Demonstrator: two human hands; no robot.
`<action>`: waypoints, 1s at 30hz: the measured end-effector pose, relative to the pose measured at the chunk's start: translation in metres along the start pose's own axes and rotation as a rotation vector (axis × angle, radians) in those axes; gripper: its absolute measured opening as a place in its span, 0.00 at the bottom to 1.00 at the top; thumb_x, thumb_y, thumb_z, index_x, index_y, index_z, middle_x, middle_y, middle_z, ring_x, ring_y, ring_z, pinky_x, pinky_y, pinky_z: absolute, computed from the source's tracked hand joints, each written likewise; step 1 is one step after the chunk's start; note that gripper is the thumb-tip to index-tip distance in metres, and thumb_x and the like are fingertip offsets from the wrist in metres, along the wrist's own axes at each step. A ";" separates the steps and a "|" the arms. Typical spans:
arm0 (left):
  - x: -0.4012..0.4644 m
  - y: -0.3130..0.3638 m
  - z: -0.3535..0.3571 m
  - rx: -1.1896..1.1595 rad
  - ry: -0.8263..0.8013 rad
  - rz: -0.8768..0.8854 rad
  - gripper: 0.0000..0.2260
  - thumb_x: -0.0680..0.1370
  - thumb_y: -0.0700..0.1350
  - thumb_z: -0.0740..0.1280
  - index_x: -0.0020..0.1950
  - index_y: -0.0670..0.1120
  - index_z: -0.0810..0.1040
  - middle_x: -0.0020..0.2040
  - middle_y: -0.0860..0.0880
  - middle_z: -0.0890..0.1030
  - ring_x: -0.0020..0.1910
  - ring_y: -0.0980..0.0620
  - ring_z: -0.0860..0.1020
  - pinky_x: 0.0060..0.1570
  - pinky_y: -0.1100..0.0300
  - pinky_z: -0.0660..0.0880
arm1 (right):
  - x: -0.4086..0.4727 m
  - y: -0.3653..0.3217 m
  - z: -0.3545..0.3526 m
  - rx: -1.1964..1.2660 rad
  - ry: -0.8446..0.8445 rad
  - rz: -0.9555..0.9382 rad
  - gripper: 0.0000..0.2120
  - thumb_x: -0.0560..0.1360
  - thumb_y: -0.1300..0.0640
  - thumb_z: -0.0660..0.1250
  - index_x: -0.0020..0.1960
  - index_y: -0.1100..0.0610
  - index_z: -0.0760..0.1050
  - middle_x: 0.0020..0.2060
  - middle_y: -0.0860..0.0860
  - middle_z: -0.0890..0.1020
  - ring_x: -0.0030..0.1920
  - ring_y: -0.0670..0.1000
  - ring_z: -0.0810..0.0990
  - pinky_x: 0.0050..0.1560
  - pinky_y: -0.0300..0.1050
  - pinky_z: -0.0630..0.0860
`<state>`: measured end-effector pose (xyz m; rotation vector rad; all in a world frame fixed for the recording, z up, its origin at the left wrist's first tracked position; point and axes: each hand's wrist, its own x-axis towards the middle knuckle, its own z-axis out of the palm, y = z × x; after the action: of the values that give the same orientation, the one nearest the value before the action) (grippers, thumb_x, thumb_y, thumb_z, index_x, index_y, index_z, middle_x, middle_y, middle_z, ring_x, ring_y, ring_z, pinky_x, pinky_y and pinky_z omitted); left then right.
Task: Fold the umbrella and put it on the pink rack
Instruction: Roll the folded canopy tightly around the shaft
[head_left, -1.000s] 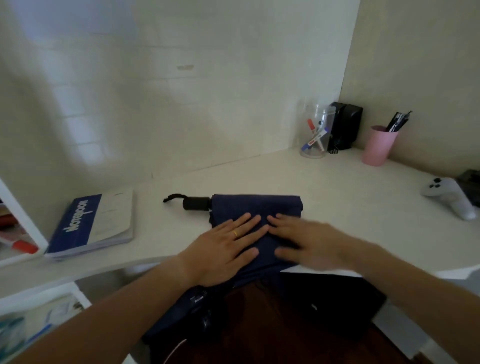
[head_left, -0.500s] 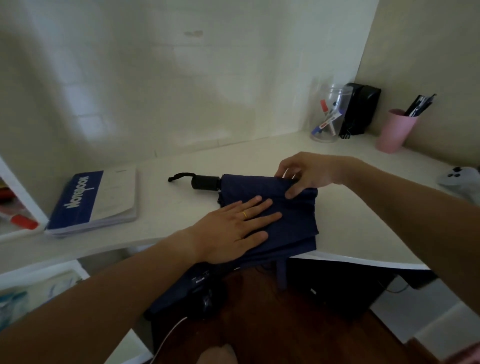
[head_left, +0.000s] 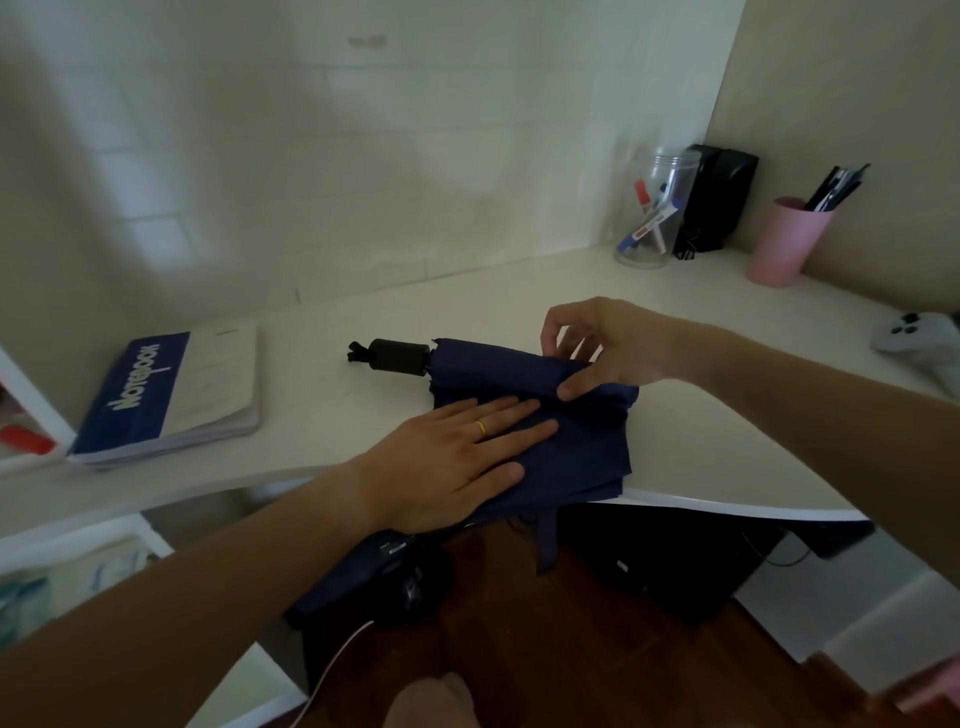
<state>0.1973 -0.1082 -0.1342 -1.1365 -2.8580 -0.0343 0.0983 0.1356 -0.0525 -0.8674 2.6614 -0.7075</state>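
Navy umbrella (head_left: 540, 410) under flat open left hand (head_left: 452, 452), right hand (head_left: 608, 343) pinching its fold.

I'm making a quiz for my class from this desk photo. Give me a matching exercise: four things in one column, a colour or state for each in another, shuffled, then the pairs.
Things:
1. umbrella
2. cup
3. left hand
4. notebook

States:
A. pink, holding pens
B. lying closed, blue cover
C. navy fabric, partly folded
D. flat, pressing the fabric down

Pairs: 1-C, 2-A, 3-D, 4-B

Bare desk (head_left: 519, 306) between notebook (head_left: 171, 395) and jar (head_left: 652, 208)
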 end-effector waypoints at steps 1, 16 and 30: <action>-0.004 0.001 0.000 0.007 0.019 0.017 0.24 0.86 0.58 0.43 0.82 0.60 0.41 0.84 0.55 0.45 0.81 0.58 0.43 0.81 0.54 0.45 | -0.004 0.001 0.006 -0.043 0.050 -0.041 0.19 0.65 0.54 0.82 0.48 0.44 0.75 0.47 0.48 0.84 0.45 0.48 0.84 0.47 0.48 0.83; 0.042 -0.017 -0.052 -0.040 0.073 -0.262 0.24 0.81 0.55 0.64 0.77 0.52 0.69 0.70 0.48 0.77 0.68 0.45 0.75 0.67 0.49 0.72 | -0.030 0.022 0.035 -0.563 0.361 -0.416 0.17 0.72 0.55 0.73 0.58 0.50 0.72 0.54 0.51 0.78 0.48 0.53 0.75 0.47 0.51 0.75; 0.053 -0.013 -0.052 -0.066 0.220 -0.224 0.19 0.70 0.57 0.75 0.59 0.56 0.78 0.54 0.53 0.79 0.52 0.50 0.78 0.53 0.50 0.76 | -0.031 0.023 0.005 -0.303 0.165 -0.157 0.17 0.71 0.52 0.76 0.59 0.50 0.80 0.51 0.46 0.85 0.50 0.47 0.82 0.56 0.48 0.79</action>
<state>0.1528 -0.0843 -0.0786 -0.7623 -2.7859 -0.2506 0.1137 0.1688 -0.0658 -1.1510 2.9226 -0.4289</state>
